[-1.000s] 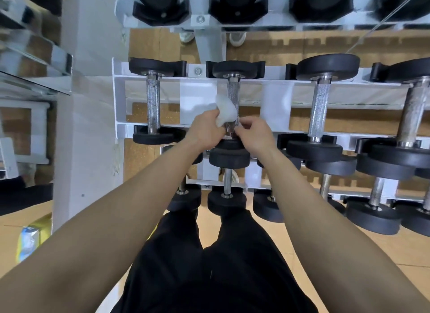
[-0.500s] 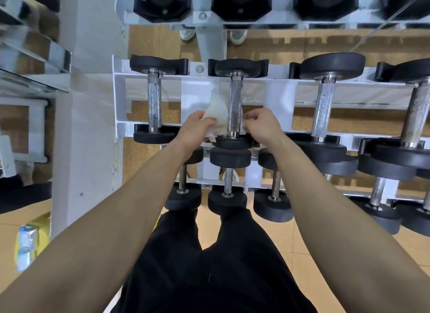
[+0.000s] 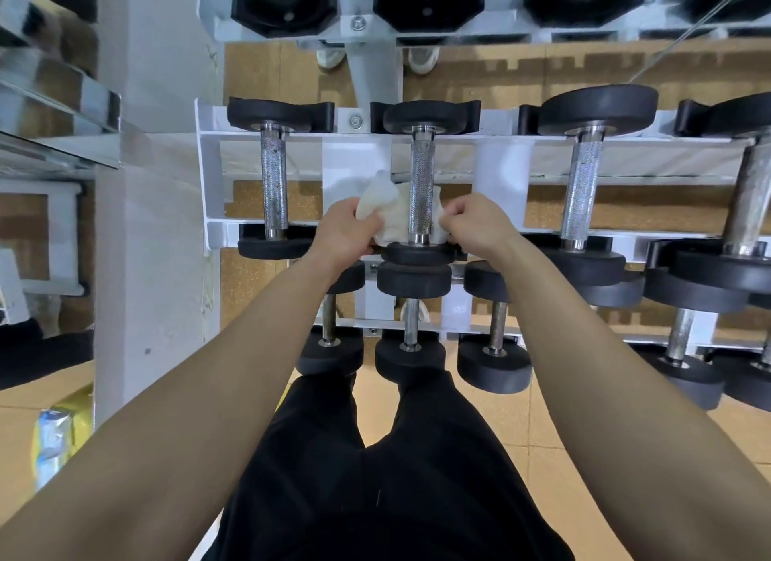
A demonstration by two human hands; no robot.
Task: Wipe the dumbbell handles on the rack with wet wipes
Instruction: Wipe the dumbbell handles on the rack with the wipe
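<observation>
White and crumpled, the wet wipe (image 3: 388, 214) passes behind the lower part of the knurled steel handle (image 3: 420, 176) of the second dumbbell (image 3: 419, 254) from the left on the middle tier of the white rack (image 3: 208, 172), just above that dumbbell's near black head. The left hand (image 3: 346, 233) clutches the bunched left end of the wipe, and the right hand (image 3: 475, 222) pinches the end that shows on the handle's right side, both hands close beside the bar. Neighbouring dumbbells (image 3: 274, 185) lie on either side and on the tier below, above the person's black trousers (image 3: 375, 477).
</observation>
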